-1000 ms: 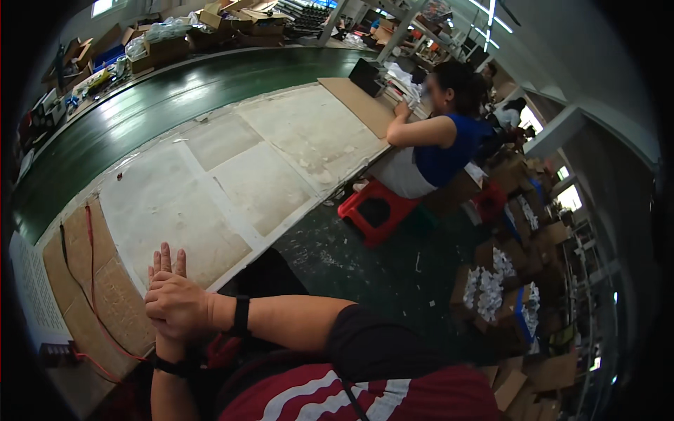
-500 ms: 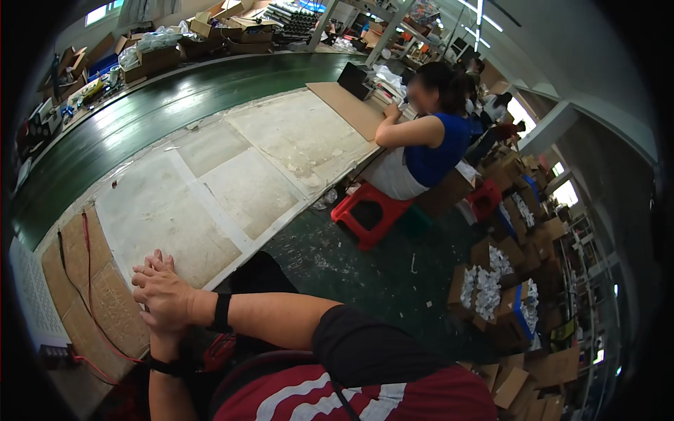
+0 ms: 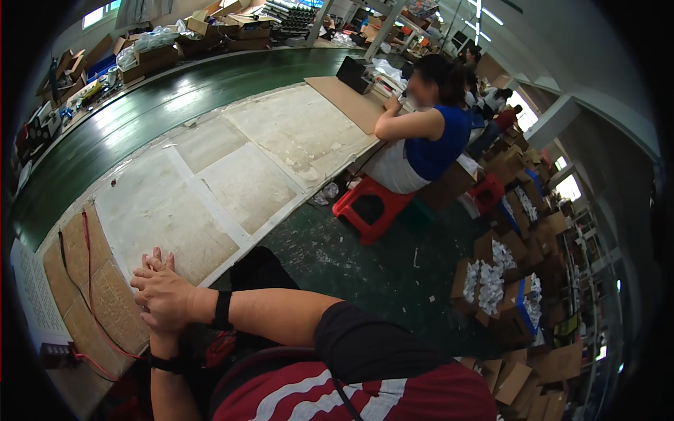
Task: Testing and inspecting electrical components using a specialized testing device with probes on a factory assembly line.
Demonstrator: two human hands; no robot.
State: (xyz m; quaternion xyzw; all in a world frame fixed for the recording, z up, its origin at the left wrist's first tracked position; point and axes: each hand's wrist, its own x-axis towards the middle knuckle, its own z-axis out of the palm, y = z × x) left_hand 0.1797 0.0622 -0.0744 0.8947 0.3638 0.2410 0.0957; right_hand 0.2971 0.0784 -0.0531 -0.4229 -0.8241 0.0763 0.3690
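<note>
My right hand [image 3: 170, 297] lies across my left hand [image 3: 159, 254] at the near edge of the worktable [image 3: 168, 217]. The right fingers wrap over the left hand and hide most of it. Stretched left fingertips poke up beyond the right hand. No object shows in either hand. Beside them, to the left, a brown cardboard sheet [image 3: 105, 281] covers part of the table, with a red test lead [image 3: 90, 281] and a black test lead [image 3: 64, 256] lying across it. Dark bands circle both wrists.
A co-worker [image 3: 439, 140] sits on a red stool [image 3: 368, 210] at the table's far right, beside a dark box [image 3: 354, 74]. A green conveyor belt [image 3: 175, 98] runs along the far side. Cartons of white pieces [image 3: 490, 288] stand on the floor at right.
My hands stay together in nearly the same place. The view has shifted slightly. The co-worker's head and arms have moved a little.
</note>
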